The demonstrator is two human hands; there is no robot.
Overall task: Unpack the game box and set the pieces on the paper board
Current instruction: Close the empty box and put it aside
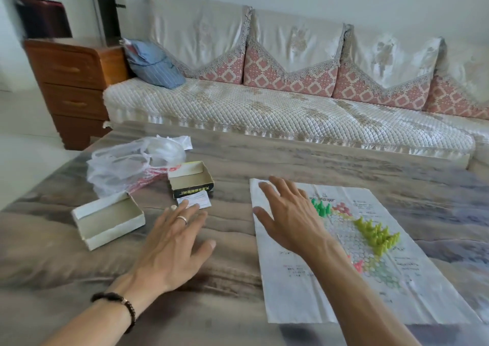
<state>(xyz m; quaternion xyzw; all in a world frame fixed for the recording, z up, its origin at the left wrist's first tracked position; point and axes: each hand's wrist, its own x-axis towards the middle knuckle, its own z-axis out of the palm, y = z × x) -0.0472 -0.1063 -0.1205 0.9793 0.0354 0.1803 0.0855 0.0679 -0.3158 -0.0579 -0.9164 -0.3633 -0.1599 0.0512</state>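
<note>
— Nearest the lens: two bare forearms, a beaded bracelet (120,303) on the left wrist. Holding anything?

— Nothing. Left hand (172,242) spread flat, fingers straight, low over the table (304,155); whether touching it, hard to tell. Right hand (287,218) likewise open, fingers fanned over the near-left part of the paper board (344,300).

— And the pieces?

— Already standing on the board: a green cluster (321,208) just beyond the right hand, a yellow-green cluster (377,235) to its right, a few pink ones (357,266) nearer, partly hidden by the forearm. Count not readable.

— The game box?

— Two halves, well left of the board. Empty-looking tray (190,179) ahead of the left fingertips, a small paper slip (194,202) touching its near wall. White lid (108,220), open side up, further left. Both closer to the left hand; right hand closer to the board.

— Board's long axis?

— Running away from the viewer, slanting slightly right; near edge close to the table's front.

— Room to move?

— Bare tabletop between box and board, enough for a straight carry across. Crumpled plastic bag (132,163) behind the tray, crowding that side. Sofa (264,102) beyond the far table edge.

— Judgement?

— Probably late in the task; any leftover pieces not visible in either half.
</note>
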